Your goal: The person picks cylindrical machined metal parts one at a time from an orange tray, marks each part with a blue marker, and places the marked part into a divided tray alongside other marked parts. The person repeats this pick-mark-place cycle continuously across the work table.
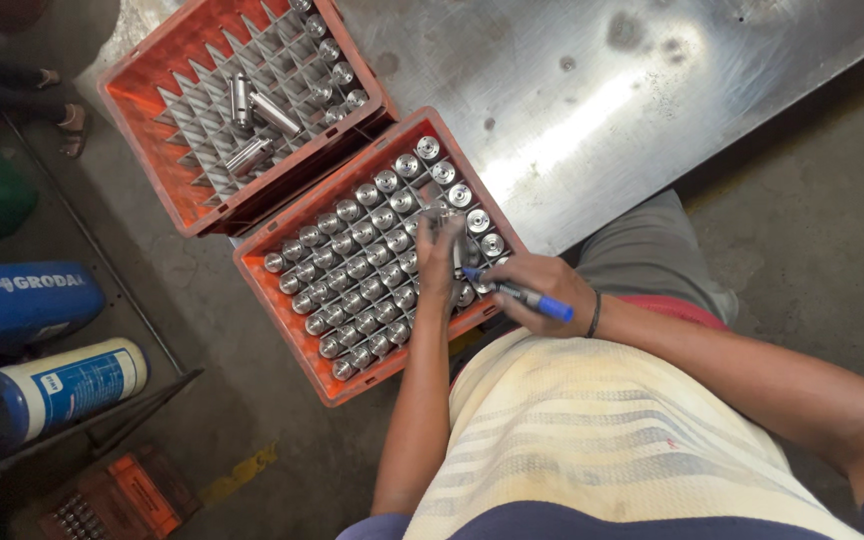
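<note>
The fingers (439, 232) of the left hand (439, 262) were pinched around one shiny upright steel cylinder (445, 211) in the orange plastic divider crate (282, 300), its long axis vertical. Just beside them, the right hand (542, 292) was closed on a blue marker pen (522, 296), tip pointed towards that cylinder.

The 2 orange crates (297, 300) look like matt, scuffed plastic, with grey dividers inside. The cylinders (372, 215) standing in the nearer crate are bright polished metal, glossy on their tops. The table (592, 90) is brushed sheet metal, shiny but stained with dull spots. The marker (522, 296) in the right hand (542, 290) is smooth blue plastic
</note>
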The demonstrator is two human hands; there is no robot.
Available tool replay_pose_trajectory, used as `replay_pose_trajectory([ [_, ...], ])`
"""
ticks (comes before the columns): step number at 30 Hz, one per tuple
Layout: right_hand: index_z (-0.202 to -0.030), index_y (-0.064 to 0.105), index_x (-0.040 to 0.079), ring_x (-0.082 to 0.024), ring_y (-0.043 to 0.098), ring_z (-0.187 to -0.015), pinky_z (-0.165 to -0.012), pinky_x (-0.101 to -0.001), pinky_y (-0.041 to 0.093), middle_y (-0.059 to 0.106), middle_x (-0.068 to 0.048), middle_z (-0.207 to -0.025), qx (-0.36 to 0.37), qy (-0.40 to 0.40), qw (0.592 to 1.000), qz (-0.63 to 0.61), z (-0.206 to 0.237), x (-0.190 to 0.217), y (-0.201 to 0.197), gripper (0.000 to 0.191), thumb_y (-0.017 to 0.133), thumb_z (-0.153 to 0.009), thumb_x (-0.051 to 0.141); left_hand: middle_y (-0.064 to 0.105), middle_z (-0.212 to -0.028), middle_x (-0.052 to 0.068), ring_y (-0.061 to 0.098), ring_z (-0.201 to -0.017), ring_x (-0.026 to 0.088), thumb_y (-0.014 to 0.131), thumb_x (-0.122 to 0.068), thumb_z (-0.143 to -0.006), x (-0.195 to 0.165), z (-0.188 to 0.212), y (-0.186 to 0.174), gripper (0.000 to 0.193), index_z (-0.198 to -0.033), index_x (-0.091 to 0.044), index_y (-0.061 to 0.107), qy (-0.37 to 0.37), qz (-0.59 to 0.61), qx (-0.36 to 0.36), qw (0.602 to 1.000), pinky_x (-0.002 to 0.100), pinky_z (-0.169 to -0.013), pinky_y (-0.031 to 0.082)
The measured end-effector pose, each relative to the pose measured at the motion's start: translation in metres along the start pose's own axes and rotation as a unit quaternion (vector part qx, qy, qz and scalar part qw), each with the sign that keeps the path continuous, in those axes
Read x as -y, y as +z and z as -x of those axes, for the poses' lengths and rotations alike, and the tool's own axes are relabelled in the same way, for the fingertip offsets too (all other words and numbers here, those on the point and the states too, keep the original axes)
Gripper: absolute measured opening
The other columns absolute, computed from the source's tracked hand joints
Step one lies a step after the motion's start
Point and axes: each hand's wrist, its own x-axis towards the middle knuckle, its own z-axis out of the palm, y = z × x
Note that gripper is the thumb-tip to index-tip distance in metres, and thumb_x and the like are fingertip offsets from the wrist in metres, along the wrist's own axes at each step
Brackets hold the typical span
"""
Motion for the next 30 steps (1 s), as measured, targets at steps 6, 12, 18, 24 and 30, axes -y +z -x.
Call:
replay_pose_trajectory([
  [6,-0.112,0.069,0.001,-0.029,0.072,-0.078,-0.069,-0.0387,0.056,0.072,-0.015,-0.09,0.002,0.024,1.0,-0.009,-0.003,0.003,-0.001,0.025,0.07,-0.088,0.008,0.068,-0.088,0.015,0.07,-0.069,0.024,0.06,-0.029,-0.096,-0.002,-0.004,-0.001,0.047,-0.124,0.006,0.044,-0.034,0.133,0.068,0.988,0.035,-0.06,0.06],
  [12,-0.113,0.068,0.0,-0.028,0.073,-0.077,-0.07,-0.0372,0.057,0.073,-0.015,-0.09,-0.031,0.027,0.999,0.006,-0.004,0.0,-0.004,0.025,0.069,-0.09,0.007,0.07,-0.081,0.018,0.072,-0.072,0.023,0.057,-0.036,-0.104,-0.037,-0.028,-0.009,0.053,-0.142,0.0,0.047,0.055,-0.401,-0.095,0.91,0.037,-0.073,0.056],
  [18,-0.114,0.068,0.0,-0.027,0.073,-0.077,-0.069,-0.0363,0.058,0.073,-0.015,-0.09,-0.034,0.044,0.998,0.017,-0.003,-0.002,-0.008,0.025,0.07,-0.09,0.008,0.05,-0.131,0.018,0.07,-0.093,0.029,0.076,-0.026,-0.079,-0.045,-0.051,-0.007,0.062,-0.133,-0.002,0.058,0.06,-0.614,-0.094,0.781,0.043,-0.078,0.06],
  [24,-0.114,0.068,0.001,-0.027,0.074,-0.079,-0.07,-0.0357,0.058,0.074,-0.015,-0.093,-0.018,0.048,0.999,0.012,-0.003,-0.004,-0.01,0.024,0.07,-0.091,0.007,0.065,-0.11,0.012,0.068,-0.095,0.027,0.086,-0.04,-0.071,-0.052,-0.076,0.022,0.048,-0.101,-0.005,0.076,0.019,-0.653,-0.098,0.751,0.045,-0.078,0.056],
  [30,-0.114,0.068,0.001,-0.03,0.073,-0.083,-0.072,-0.0376,0.058,0.073,-0.016,-0.096,-0.057,0.044,0.997,0.031,-0.002,0.002,-0.013,0.025,0.07,-0.09,0.006,0.071,-0.084,0.009,0.066,-0.071,0.021,0.083,-0.041,-0.071,-0.083,-0.053,-0.021,0.04,-0.084,-0.004,0.074,0.313,-0.417,-0.092,0.848,0.036,-0.064,0.055],
])
